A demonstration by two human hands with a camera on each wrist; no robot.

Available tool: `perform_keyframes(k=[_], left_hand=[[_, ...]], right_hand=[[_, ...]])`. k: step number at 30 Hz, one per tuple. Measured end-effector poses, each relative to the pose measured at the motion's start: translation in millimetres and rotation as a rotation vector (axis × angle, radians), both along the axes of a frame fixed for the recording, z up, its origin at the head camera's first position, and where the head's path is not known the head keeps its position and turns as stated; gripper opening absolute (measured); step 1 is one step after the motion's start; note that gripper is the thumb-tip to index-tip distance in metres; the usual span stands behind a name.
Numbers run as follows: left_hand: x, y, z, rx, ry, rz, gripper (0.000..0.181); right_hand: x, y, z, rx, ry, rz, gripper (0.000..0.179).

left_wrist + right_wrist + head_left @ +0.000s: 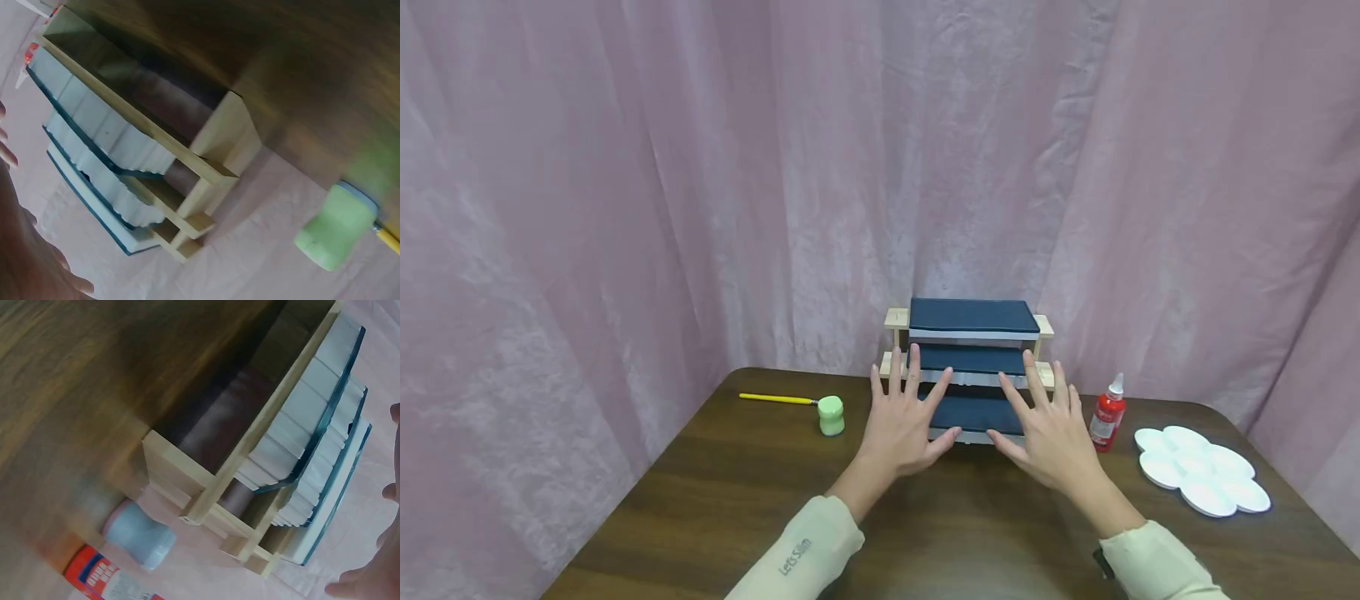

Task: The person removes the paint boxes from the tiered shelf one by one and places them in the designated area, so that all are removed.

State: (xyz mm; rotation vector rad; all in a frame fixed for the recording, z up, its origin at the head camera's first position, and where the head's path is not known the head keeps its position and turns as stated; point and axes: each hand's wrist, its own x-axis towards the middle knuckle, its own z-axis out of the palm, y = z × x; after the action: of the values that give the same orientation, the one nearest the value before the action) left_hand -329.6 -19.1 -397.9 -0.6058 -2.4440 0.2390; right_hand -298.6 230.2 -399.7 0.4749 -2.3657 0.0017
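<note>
A pale wooden tiered rack (pixel 897 317) stands at the back of the table. It carries three white blocks with ridged sides and dark blue tops (pixel 973 315), one above another. In the head view, my left hand (pixel 897 429) is raised in front of the rack's left side, fingers spread. My right hand (pixel 1054 437) mirrors it on the right side, fingers also spread. Neither holds anything. Both wrist views show only part of each hand at the edge, apart from the rack's wooden frame (pixel 215 134).
Left of the rack are a green jar (pixel 831 416) and a yellow paintbrush (pixel 775 399). To the right stand a red bottle (pixel 1107 417) with a white nozzle and a light blue jar (pixel 139 534). A white flower-shaped palette (pixel 1202 471) lies farther right. Pink curtains hang behind.
</note>
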Motion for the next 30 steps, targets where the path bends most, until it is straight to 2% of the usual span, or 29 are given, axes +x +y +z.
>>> perform_keyframes(k=[6, 9, 14, 18, 22, 25, 30], left_hand=[[-4.6, -9.1, 1.2, 0.043, -0.04, -0.028, 0.082], [-6.5, -14.6, 0.4, 0.092, -0.058, -0.079, 0.076], [-7.1, -26.6, -5.2, 0.252, -0.102, -0.198, 0.06], [-9.4, -34.4, -9.1, 0.384, -0.181, -0.226, 0.051], [-13.0, -38.9, -11.5, 0.525, -0.273, -0.284, 0.044], [-14.5, -40.7, -13.6, 0.588, -0.332, -0.291, 0.042], [-16.6, -41.9, -17.3, 0.628, -0.424, -0.234, 0.04]], right_hand=[[2.4, 7.8, 4.0, -0.094, -0.021, 0.033, 0.078], [3.0, 12.6, 7.4, -0.121, -0.053, 0.028, 0.072], [5.4, 17.4, 10.3, -0.153, -0.098, 0.025, 0.069], [3.4, 20.2, 13.1, -0.176, -0.135, 0.027, 0.071], [-3.7, 23.2, 14.7, -0.189, -0.151, 0.042, 0.07], [-8.3, 25.2, 14.6, -0.187, -0.162, 0.048, 0.069], [-12.0, 27.1, 16.2, -0.223, -0.207, 0.052, 0.072]])
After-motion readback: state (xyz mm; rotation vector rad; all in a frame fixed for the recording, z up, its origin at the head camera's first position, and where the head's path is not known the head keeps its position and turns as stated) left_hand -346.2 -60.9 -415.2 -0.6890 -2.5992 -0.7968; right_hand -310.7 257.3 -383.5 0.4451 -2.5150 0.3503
